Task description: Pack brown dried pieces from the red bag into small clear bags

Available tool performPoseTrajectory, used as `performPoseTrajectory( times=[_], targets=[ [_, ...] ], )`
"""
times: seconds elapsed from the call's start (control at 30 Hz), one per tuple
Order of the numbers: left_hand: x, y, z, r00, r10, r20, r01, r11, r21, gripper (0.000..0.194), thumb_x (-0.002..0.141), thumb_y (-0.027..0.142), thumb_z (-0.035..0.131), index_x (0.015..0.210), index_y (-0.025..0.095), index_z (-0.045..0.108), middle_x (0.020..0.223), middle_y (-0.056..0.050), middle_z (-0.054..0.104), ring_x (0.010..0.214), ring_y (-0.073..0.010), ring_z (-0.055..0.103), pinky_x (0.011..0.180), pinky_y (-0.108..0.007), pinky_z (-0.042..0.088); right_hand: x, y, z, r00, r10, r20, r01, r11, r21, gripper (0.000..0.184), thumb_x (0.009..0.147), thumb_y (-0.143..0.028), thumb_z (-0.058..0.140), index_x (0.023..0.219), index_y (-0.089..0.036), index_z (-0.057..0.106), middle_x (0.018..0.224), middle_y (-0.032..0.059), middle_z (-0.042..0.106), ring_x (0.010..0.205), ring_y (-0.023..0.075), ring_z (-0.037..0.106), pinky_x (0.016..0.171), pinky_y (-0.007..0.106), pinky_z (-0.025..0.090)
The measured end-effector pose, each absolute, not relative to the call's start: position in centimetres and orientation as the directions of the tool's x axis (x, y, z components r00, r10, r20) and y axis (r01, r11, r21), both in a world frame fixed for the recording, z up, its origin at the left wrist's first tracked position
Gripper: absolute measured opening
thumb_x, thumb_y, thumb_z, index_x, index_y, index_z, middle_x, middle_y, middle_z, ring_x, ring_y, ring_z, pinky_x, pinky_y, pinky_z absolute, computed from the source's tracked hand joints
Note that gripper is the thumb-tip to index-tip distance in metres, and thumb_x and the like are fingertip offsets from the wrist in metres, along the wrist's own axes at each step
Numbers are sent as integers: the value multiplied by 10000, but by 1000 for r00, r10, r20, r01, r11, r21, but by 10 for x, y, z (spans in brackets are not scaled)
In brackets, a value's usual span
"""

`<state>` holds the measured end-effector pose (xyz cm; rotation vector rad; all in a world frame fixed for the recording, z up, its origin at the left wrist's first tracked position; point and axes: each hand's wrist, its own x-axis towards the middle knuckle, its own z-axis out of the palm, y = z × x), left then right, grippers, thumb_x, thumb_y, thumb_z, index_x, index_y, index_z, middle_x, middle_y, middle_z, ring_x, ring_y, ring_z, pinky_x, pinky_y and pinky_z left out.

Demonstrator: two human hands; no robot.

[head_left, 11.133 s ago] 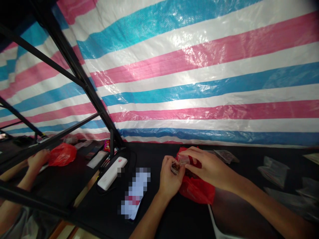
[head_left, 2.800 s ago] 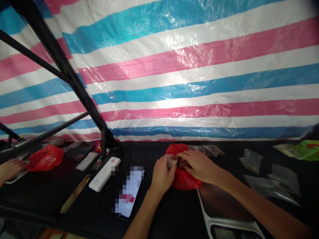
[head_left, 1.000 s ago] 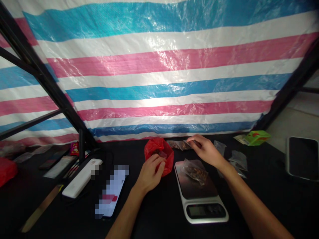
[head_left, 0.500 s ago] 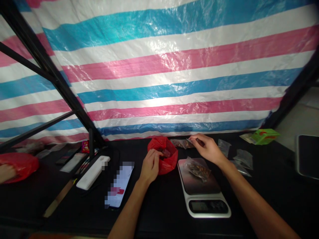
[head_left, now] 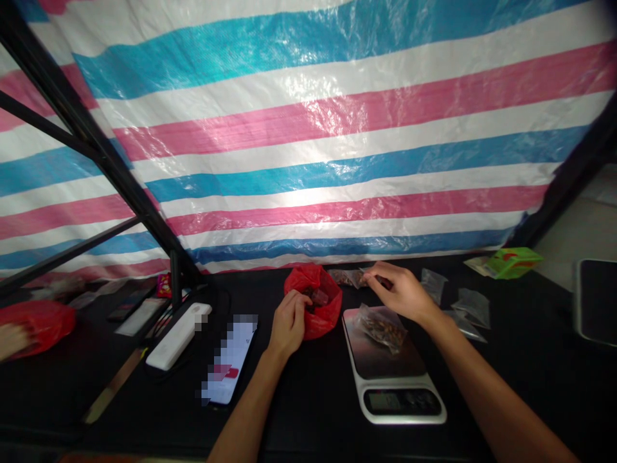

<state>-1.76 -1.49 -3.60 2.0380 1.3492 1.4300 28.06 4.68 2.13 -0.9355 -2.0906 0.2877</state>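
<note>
My left hand is closed on the near left rim of a red plastic bag, whose mouth gapes upward. Inside it are dark bits and a small clear packet. With fingers pinched, my right hand grips the edge of a small clear bag of brown pieces lying behind the scale. The kitchen scale, white with a steel plate, stands below my right hand. On its plate rests another clear bag filled with brown dried pieces. The digits on its display are too faint to read.
Several clear bags lie to the right, near a green packet. A phone and a white power bank lie left. Another person's hand is in a red bag. Black frame bars slant down at left.
My right hand has shifted slightly left and lower at the small clear bag. My left hand's fingers have curled a little at the red bag's rim.
</note>
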Motion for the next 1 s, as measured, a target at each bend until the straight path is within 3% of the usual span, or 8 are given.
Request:
performPoseTrajectory(
  times=[0.53, 1.0],
  targets=[
    [-16, -15, -37, 77, 832, 549, 543, -497, 677, 413, 1100, 292, 370, 828, 196, 667, 795, -25, 611, 739, -153, 613, 730, -283, 435, 275, 43, 21, -371, 721, 585, 546, 679, -491, 357, 1092, -367, 466, 844, -239, 689, 812, 30, 668, 741, 190, 632, 707, 314, 446],
    [-12, -21, -31, 91, 812, 577, 554, -523, 648, 430, 1096, 295, 380, 790, 199, 667, 752, -29, 609, 703, -155, 614, 699, -286, 443, 277, 49, 13, -381, 734, 562, 537, 671, -511, 399, 1088, -437, 458, 870, -247, 734, 847, 58, 737, 762, 216, 673, 719, 331, 513]
  ],
)
